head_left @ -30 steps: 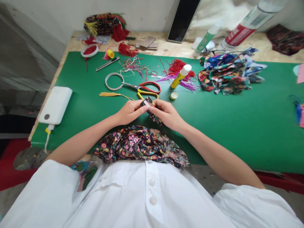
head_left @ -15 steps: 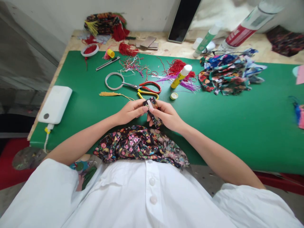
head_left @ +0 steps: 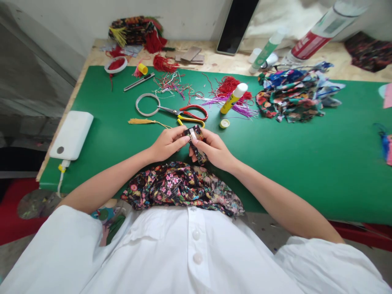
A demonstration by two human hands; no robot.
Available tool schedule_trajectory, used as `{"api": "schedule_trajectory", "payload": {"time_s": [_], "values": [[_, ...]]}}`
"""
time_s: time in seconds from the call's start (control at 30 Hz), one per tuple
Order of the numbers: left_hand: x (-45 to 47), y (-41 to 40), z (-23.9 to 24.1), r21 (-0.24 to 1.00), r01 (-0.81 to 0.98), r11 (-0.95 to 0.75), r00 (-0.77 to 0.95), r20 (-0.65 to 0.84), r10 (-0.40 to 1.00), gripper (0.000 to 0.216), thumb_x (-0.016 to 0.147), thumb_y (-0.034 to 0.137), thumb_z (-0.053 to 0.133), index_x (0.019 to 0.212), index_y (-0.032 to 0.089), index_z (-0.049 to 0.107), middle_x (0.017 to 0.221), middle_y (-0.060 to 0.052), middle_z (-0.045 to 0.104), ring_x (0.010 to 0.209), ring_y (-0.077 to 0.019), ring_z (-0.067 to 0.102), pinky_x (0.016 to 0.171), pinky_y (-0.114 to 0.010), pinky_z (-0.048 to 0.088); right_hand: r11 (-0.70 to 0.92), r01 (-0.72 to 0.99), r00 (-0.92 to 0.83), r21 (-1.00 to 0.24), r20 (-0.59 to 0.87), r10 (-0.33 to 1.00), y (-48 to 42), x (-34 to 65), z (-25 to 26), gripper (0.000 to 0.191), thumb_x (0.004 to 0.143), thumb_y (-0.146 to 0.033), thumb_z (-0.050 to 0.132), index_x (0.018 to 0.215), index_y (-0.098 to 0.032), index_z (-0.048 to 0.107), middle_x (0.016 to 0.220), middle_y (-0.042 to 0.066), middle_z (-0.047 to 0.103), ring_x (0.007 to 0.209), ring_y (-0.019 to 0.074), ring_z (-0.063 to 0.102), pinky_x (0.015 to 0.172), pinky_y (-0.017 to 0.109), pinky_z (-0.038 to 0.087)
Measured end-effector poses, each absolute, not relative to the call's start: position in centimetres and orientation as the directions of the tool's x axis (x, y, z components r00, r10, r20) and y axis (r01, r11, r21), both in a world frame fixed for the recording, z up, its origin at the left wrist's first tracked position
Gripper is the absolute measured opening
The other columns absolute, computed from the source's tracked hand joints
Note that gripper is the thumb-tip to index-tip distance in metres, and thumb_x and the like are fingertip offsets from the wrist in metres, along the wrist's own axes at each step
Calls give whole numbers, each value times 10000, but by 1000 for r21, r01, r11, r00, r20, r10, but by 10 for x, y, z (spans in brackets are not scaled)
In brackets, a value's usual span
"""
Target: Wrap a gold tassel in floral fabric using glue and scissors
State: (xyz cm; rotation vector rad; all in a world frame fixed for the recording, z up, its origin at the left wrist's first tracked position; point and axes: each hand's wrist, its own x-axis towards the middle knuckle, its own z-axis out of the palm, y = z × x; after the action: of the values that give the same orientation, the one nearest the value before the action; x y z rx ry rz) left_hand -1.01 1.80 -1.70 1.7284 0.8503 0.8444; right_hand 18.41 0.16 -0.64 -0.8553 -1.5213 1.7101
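Note:
Between my two hands is a small folded piece of black floral fabric (head_left: 201, 157) with a pale strip (head_left: 192, 133) lying on its upper face. My left hand (head_left: 169, 143) pinches its left edge, thumb on top. From the right, my right hand (head_left: 218, 150) grips it, with the thumb pressed near the strip's lower end. Some fingertips are hidden behind the fabric. A larger bunched floral cloth (head_left: 171, 185) lies at the table's near edge against my white shirt. Just beyond my hands are scissors (head_left: 192, 113) with one red and one yellow handle.
On the green mat (head_left: 290, 163) stand a yellow glue stick (head_left: 233, 99) and its cap (head_left: 224, 123). A ring (head_left: 137, 107), a yellow tassel (head_left: 143, 121) and a utility knife (head_left: 139, 82) lie left. Fabric scraps (head_left: 290, 96) are heaped right; a white power bank (head_left: 72, 134) sits at the left edge.
Both hands keep hold of the small floral fabric. It has tilted very slightly, and the rest of the table looks the same.

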Motion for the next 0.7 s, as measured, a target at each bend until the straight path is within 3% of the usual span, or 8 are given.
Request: {"api": "schedule_trajectory", "payload": {"time_s": [0.2,0.4,0.7], "values": [[-9,15,-12,963,121,-242,377,181,908,332,889,516,637,959,191,633,649,27,610,516,-87,546,513,-205,443,180,159,-475,-971,84,876,-3,183,-4,136,963,-325,504,883,-223,463,673,-28,626,487,125,592,500,263,466],[-1,9,-5,988,-48,-150,318,157,935,363,825,534,720,900,185,653,601,34,609,479,-96,573,462,-215,467,464,384,-485,-798,253,837,-7,185,-2,108,977,-237,424,873,-239,397,662,-6,609,556,140,563,575,271,423],[14,0,-4,973,-231,22,261,41,964,419,730,562,786,848,196,622,533,74,554,438,-66,533,397,-179,403,577,491,-495,-653,336,801,-14,183,-4,35,999,-219,370,1019,-237,392,813,71,657,667,182,602,620,289,449]]}}
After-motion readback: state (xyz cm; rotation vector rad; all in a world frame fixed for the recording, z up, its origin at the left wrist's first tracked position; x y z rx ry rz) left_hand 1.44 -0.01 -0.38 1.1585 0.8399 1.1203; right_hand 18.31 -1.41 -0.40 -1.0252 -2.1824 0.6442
